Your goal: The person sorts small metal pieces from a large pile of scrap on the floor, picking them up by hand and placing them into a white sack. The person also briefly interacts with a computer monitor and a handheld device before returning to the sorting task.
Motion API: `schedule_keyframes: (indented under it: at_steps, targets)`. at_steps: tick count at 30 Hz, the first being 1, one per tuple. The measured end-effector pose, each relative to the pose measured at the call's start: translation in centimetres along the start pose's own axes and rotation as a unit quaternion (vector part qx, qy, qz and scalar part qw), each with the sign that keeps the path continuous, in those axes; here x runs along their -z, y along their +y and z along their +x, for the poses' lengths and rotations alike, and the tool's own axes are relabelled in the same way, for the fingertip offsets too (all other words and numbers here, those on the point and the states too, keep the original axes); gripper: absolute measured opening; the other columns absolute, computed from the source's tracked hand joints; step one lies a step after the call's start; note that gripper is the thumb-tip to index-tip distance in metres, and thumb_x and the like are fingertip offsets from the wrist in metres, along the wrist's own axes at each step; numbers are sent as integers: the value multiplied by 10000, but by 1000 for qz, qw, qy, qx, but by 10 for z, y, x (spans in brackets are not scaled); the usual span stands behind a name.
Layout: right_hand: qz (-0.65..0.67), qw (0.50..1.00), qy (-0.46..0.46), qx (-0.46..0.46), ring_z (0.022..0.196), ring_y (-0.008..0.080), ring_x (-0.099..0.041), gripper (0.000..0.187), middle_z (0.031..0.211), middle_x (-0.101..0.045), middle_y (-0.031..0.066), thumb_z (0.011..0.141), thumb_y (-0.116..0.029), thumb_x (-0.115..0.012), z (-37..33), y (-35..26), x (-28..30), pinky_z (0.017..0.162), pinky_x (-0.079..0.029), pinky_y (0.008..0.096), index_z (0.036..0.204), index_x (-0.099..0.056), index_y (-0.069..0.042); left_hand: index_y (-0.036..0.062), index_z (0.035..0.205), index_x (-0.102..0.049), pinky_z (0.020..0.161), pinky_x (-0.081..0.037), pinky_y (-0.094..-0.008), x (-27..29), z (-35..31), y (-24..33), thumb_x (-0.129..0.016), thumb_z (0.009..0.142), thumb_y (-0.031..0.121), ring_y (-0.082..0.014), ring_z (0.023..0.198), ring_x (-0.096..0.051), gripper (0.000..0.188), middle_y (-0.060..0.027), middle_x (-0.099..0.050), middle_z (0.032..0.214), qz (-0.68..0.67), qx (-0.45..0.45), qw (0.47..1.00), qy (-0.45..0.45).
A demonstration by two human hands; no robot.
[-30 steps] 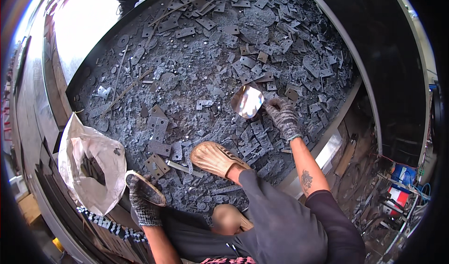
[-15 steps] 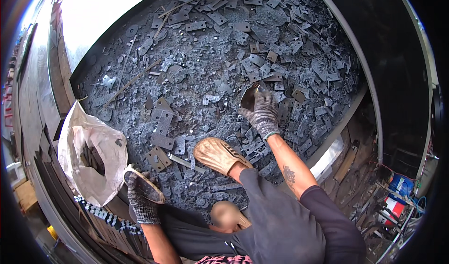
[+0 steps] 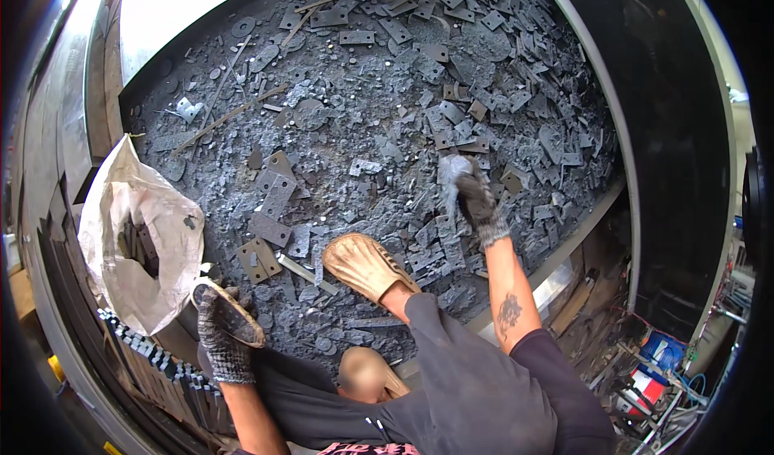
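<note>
My left hand (image 3: 222, 334), in a dark knitted glove, is closed on an oval grey piece with a tan rim (image 3: 234, 314). It is beside a white woven sack (image 3: 181, 241), whose open mouth shows several dark metal strips (image 3: 139, 245). My right hand (image 3: 479, 201), also gloved, is low over the scrap with its fingers curled round a curved metal piece (image 3: 455, 167), which is smeared by motion. Under both hands spreads a bed of grey metal scrap (image 3: 379, 201) with small drilled plates (image 3: 276, 197).
My tan shoe (image 3: 359, 265) rests on the scrap between my hands. A raised metal edge (image 3: 609, 76) bounds the heap at right. Long metal bars (image 3: 60, 253) lie at left. A blue and red container (image 3: 663, 350) and loose rods stand at lower right.
My right hand has turned, its fingers now curled in, and the curved metal piece has tipped down toward the scrap. My left hand still holds the oval piece. The view has shifted slightly.
</note>
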State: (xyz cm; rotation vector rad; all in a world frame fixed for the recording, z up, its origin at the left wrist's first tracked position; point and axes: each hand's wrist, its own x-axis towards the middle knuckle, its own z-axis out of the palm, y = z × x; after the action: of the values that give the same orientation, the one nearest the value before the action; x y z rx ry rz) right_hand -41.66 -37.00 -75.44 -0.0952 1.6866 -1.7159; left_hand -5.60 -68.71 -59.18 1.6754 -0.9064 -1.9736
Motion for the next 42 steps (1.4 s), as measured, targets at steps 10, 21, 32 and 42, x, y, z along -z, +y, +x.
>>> schedule_keyframes:
  at_steps: [10,21,32,42]
  targets:
    - [448,894,17,7,1296,342,-534,791,1409,-565,130,884,-782,-505,-35,-27,-37,1126,-413,542,1355,-552,-149,83,1309,-602,682,-597,-357,35,15,-17,-645,967,423,-232,785,-713,484,-96,-725,1002,-29,10,999,-24]
    - [52,954,79,284,1311,382,-508,878,1431,-540,173,792,-708,-668,49,-194,-105,1150,-369,539,1376,-542,-64,60,1259,-591,693,-607,-376,47,-3,-7,-670,944,374,-263,786,-718,453,-153,-722,1006,-72,0,997,5]
    - [-628,645,-177,399,1360,418,-448,885,1467,-495,211,702,-626,-802,69,39,-272,1161,-320,546,1349,-573,-67,81,1322,-549,671,-615,-371,68,-22,-3,-712,923,417,-265,786,-729,546,-133,-710,1016,-164,14,985,47]
    - [-656,671,-211,275,1222,426,-519,800,1345,-554,247,603,-486,-903,63,25,-311,1085,-413,501,1196,-649,-12,63,1291,-559,617,-619,-381,79,-44,6,-698,930,309,-275,762,-732,458,-158,-713,987,-239,-2,966,93]
